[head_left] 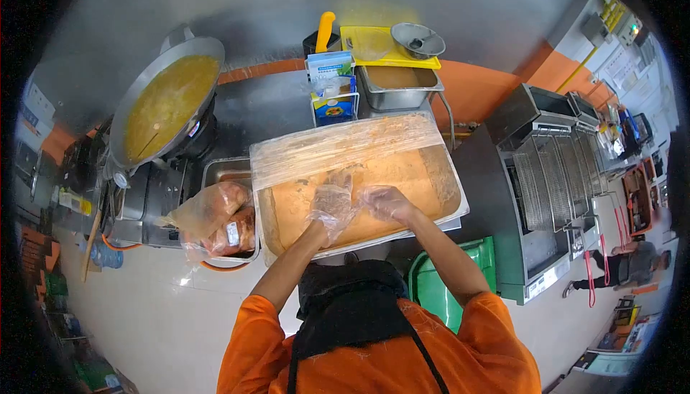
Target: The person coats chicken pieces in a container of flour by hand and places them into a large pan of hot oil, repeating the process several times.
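A wide metal tray (267, 230) of orange-tan breading powder (410, 178) lies in front of me, its far part covered by wrinkled clear plastic film (345, 148). Both hands wear loose clear plastic gloves. My left hand (332, 207) is down at the powder near the tray's middle, fingers curled in and partly hidden by glove and powder. Close beside it on the right, my right hand (387, 203) has its fingers drawn together, pointing left. What either hand holds, if anything, is too small or covered to make out.
Left stands a large wok (172, 107) of yellowish liquid. Bags of raw meat (228, 225) sit in a pan beside the tray. Behind are boxes (333, 85), a yellow-handled knife (325, 31) and a steel container (399, 92). Fryer baskets (553, 178) are right; a green bin (453, 279) is below.
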### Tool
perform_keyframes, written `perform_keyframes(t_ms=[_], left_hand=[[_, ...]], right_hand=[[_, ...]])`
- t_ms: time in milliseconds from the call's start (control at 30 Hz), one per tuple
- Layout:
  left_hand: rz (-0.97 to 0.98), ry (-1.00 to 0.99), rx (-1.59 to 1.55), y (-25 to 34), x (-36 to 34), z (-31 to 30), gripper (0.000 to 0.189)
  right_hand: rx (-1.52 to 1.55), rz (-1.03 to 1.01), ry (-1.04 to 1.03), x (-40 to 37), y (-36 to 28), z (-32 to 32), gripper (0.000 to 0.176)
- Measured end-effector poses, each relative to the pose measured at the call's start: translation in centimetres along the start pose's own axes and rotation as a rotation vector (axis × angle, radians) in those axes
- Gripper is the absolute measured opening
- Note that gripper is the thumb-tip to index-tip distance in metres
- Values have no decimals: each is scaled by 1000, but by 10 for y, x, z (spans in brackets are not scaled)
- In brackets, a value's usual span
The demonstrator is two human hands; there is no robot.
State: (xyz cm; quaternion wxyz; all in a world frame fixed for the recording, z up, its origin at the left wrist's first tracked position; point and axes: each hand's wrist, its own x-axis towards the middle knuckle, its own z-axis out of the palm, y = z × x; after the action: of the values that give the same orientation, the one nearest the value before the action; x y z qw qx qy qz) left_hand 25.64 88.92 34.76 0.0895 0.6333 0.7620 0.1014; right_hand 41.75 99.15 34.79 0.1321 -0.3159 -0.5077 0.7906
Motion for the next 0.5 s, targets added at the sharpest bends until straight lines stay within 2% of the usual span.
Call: perform_keyframes(t_ms=[67, 133, 200, 267, 300, 367, 400, 467, 500], left_hand=[[44, 57, -24, 0, -4, 2, 75], [-16, 40, -86, 1, -7, 7, 75], [23, 37, -35, 1, -12, 4, 75], [69, 33, 13, 7, -16, -6, 74], [91, -4, 42, 13, -18, -12, 72], [115, -41, 76, 21, -19, -23, 70], [167, -16, 91, 23, -21, -27, 66], [210, 7, 107, 20, -23, -30, 63], [235, 50, 69, 16, -23, -31, 59]], right_hand=[[-353, -57, -21, 16, 21, -17, 18], [-280, -90, -50, 28, 31, -38, 19], [-204, -122, -77, 34, 29, -41, 20], [-109, 97, 33, 27, 7, -24, 18], [-106, 94, 37, 29, 10, -19, 18], [-43, -95, 14, 40, 22, -14, 21], [-40, -97, 12, 53, 35, -31, 21], [63, -370, -216, 82, 61, -75, 27], [66, -368, -222, 82, 60, -71, 27]])
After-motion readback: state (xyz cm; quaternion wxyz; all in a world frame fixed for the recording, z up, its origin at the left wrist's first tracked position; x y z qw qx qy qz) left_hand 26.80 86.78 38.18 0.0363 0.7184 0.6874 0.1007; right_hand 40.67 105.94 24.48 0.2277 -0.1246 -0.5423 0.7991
